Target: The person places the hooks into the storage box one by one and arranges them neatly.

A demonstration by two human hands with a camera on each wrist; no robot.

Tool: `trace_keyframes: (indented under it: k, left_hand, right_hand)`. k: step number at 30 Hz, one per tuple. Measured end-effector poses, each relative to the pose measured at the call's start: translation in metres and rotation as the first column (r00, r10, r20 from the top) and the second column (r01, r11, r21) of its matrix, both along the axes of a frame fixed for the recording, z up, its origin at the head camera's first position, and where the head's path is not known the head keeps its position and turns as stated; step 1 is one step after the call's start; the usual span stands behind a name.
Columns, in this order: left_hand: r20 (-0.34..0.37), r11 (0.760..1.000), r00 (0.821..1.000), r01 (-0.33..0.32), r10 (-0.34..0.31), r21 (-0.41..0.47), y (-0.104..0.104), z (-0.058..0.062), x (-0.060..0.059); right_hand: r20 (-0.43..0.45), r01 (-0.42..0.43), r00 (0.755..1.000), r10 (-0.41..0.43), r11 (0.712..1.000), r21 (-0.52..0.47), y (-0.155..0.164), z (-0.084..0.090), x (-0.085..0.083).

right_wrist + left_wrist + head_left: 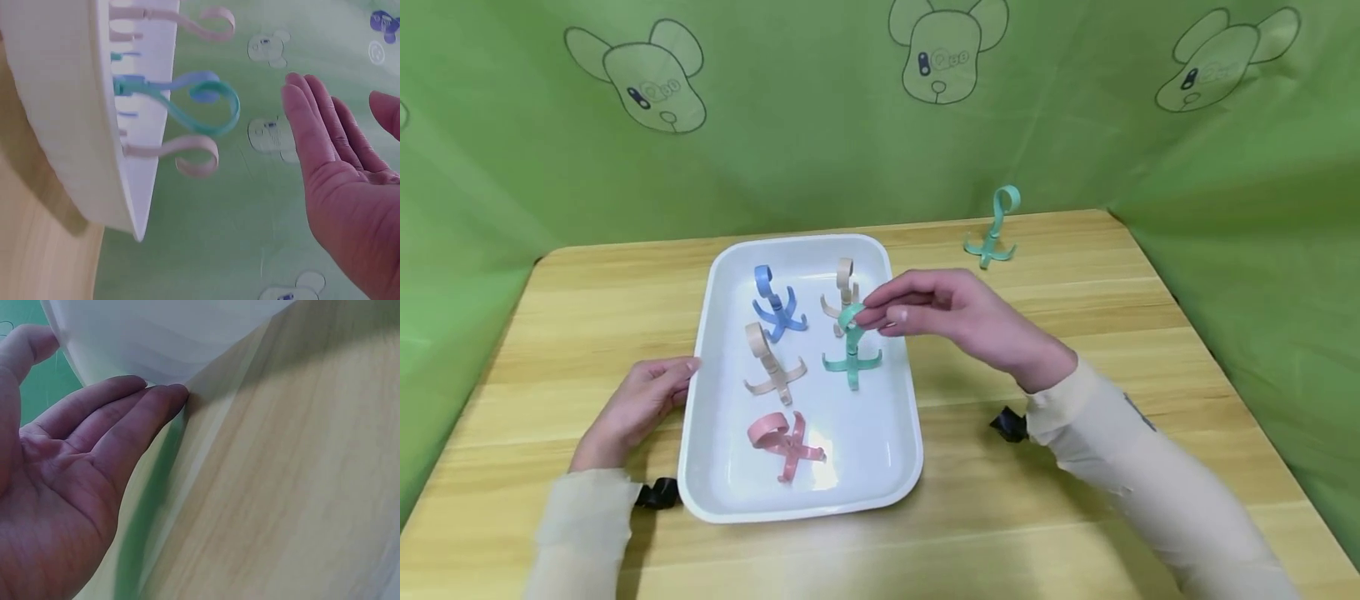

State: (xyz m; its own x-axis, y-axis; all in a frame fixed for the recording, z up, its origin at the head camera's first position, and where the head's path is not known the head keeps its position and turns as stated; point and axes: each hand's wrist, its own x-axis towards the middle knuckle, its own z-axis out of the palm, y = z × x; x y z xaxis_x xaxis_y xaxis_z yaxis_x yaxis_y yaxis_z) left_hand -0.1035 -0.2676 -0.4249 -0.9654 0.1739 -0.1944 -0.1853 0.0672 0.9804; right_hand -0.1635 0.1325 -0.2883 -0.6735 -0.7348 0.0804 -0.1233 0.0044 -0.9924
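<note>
A white tray (805, 492) holds several plastic hanging hooks, each with a curled top and upturned prongs. Inside are a blue hook (779, 315), a front beige hook (772, 368), a back beige hook (846, 279), a pink hook (790, 447) and a green hook (852, 363). My left hand (651, 392) grips the tray's left side, thumb at the rim and fingers against the wall below, as the left wrist view shows. Over the green hook's curl is my right hand (951, 312); in the right wrist view its extended fingers (306, 125) hold nothing and stay apart from the hooks.
Another green hook (992, 233) stands on the wooden table (1075, 283) near its back edge, right of the tray. A green cloth (820, 150) with printed bear heads hangs behind and along both sides. Black pieces (1009, 425) show by both wrists.
</note>
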Motion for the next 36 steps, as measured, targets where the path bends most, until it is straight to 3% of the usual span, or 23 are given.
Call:
trace_keyframes:
  k: [7,13,19,24,30,36]
  left_hand:
    - [-0.002,0.999,1.000,-0.003,0.003,0.052,0.000,0.001,-0.003]
    - [-0.001,0.999,1.000,-0.001,0.001,0.034,0.000,0.001,-0.001]
    - [0.014,1.000,1.000,-0.006,0.005,0.028,0.000,0.000,0.001]
    - [0.015,0.999,1.000,-0.008,0.007,0.036,0.001,-0.001,0.001]
    - [0.009,0.999,1.000,-0.010,0.009,0.041,0.002,0.001,0.001]
    - [0.019,0.998,1.000,-0.009,0.008,0.055,0.002,-0.001,0.000]
  right_hand:
    - [-0.046,0.128,0.991,-0.129,0.991,-0.026,0.019,0.001,-0.018]
    - [-0.033,0.271,0.962,-0.272,0.962,-0.032,0.034,-0.001,-0.033]
    - [-0.014,0.349,0.936,-0.351,0.934,-0.082,0.045,0.000,-0.044]
    - [-0.049,0.427,0.901,-0.431,0.901,-0.077,0.054,-0.001,-0.052]
    - [-0.024,0.495,0.865,-0.502,0.859,-0.126,0.064,-0.004,-0.064]
    - [-0.005,0.580,0.808,-0.589,0.796,-0.172,0.072,-0.006,-0.073]
